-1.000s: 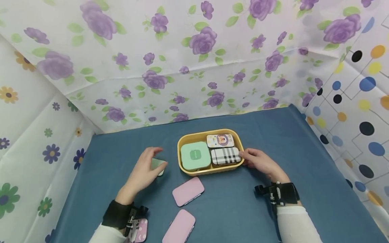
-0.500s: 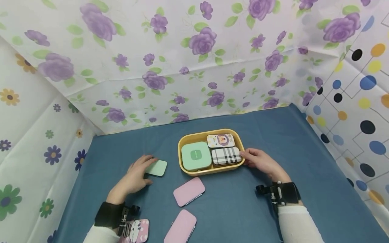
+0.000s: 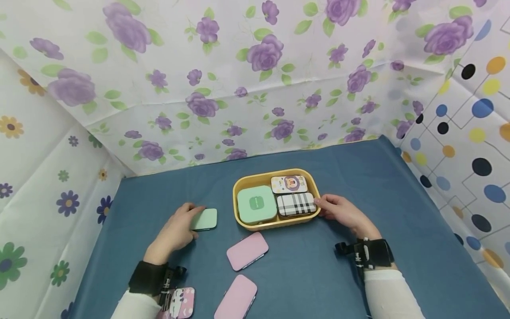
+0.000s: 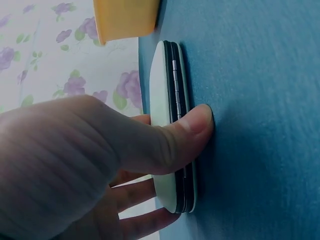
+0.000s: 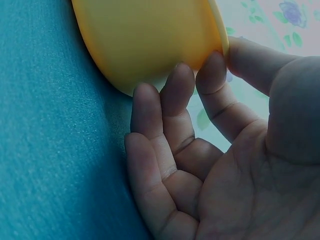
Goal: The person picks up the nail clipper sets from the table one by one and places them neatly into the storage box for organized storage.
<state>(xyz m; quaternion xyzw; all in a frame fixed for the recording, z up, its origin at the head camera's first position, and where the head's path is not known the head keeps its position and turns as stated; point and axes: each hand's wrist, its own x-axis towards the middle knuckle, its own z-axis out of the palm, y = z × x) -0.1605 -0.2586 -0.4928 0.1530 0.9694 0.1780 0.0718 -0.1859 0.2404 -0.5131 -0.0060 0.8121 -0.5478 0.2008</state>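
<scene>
My left hand (image 3: 175, 229) grips the left end of a flat, light green hinged case (image 3: 206, 219) lying on the blue cloth. In the left wrist view the thumb crosses the hinge edge of the case (image 4: 161, 80), with fingers on its far side. At the right, my right hand (image 3: 342, 213) pinches the rim of a yellow bin (image 3: 275, 225) between thumb and index finger; the right wrist view shows its other fingers by the bin's wall (image 5: 145, 40). Inside the bin are a mint green square box (image 3: 256, 204), a plaid case (image 3: 296, 204) and a lion-print tin (image 3: 289, 184).
Two pink cases (image 3: 247, 251) lie in front of the bin, one nearer me. A pink patterned case (image 3: 183, 302) is partly under the left wrist's camera strap. Flowered sheets (image 3: 239, 106) rise behind and left; a dotted sheet (image 3: 470, 177) stands right.
My left hand has come down from above the green case and drawn back to its left end, now gripping it. The case has turned slightly. The right hand and bin stay put.
</scene>
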